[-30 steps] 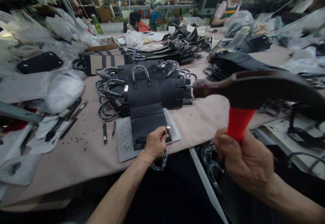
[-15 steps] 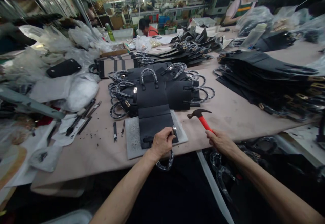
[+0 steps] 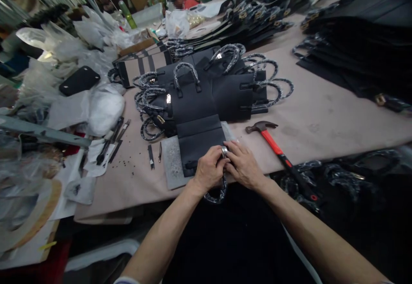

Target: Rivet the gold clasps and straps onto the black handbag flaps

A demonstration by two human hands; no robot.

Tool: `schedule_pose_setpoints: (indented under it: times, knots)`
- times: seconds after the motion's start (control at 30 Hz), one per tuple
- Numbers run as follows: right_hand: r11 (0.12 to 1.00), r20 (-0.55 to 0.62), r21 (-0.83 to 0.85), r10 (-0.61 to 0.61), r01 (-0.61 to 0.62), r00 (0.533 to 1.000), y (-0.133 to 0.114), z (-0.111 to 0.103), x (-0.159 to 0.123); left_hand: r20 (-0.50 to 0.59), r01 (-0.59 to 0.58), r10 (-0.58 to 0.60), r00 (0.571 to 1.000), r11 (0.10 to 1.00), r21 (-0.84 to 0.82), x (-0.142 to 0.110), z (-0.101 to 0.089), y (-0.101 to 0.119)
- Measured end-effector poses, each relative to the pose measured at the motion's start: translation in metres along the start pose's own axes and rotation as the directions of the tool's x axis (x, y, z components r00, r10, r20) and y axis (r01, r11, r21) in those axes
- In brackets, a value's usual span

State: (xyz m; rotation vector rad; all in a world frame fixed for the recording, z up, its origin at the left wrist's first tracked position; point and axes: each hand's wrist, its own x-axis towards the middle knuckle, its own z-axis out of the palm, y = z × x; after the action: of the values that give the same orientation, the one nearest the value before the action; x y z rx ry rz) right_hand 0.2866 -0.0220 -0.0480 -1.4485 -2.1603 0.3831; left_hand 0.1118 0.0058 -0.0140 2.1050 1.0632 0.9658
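Fingers of the left hand (image 3: 208, 169) are pinching a small metal piece (image 3: 224, 150) | its long axis is staying unclear | right hand (image 3: 246, 164) is meeting it opposite, grip unclear | hammer (image 3: 273, 142) is lying rightward, nearer the right fingers, handle slanting nearward

The small piece (image 3: 224, 150) is shiny silver metal. The panel (image 3: 200, 144) looks like smooth, matt black leather or imitation leather; the handle (image 3: 216, 200) wears crinkled, glossy clear plastic. The slab (image 3: 173, 159) is grey and rough-looking, perhaps stone, though partly covered. The hammer head (image 3: 262, 126) is dull dark metal, the red grip (image 3: 271, 142) smooth. The table covering (image 3: 318, 119) appears matt, like cloth.
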Motion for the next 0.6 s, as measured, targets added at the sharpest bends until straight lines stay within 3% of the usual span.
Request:
schedule_pose_setpoints:
  times: [0.13, 0.2, 0.27, 0.33, 0.37, 0.5, 0.6]
  knots:
    - [0.999, 0.064, -0.021, 0.038, -0.036, 0.997, 0.002, -0.002, -0.002, -0.026, 0.069, -0.072, 0.997, 0.994, -0.086, 0.0, 0.004, 0.001]
    - [0.999, 0.093, -0.025, 0.043, -0.041, 0.995, 0.003, -0.005, -0.002, -0.067, 0.211, -0.232, 0.97, 0.949, -0.233, 0.006, 0.003, 0.001]
    - [0.999, 0.102, -0.03, 0.045, -0.042, 0.994, 0.003, -0.007, -0.001, -0.148, 0.34, -0.453, 0.879, 0.813, -0.472, 0.018, -0.006, -0.002]
    - [0.999, 0.097, -0.028, 0.05, -0.047, 0.994, 0.002, -0.008, -0.001, -0.211, 0.326, -0.598, 0.774, 0.661, -0.676, 0.031, -0.022, -0.007]
    - [0.999, 0.095, -0.021, 0.051, -0.049, 0.994, 0.002, -0.008, -0.001, -0.231, 0.289, -0.612, 0.756, 0.63, -0.721, 0.037, -0.033, -0.01]
    - [0.998, 0.085, 0.047, 0.031, -0.035, 0.996, 0.007, -0.007, 0.0, -0.289, 0.268, -0.571, 0.768, 0.697, -0.665, 0.035, -0.079, -0.017]
    - [0.993, 0.061, 0.119, 0.005, -0.013, 0.998, 0.013, -0.005, -0.001, -0.356, 0.331, -0.585, 0.729, 0.756, -0.565, 0.007, -0.11, -0.026]
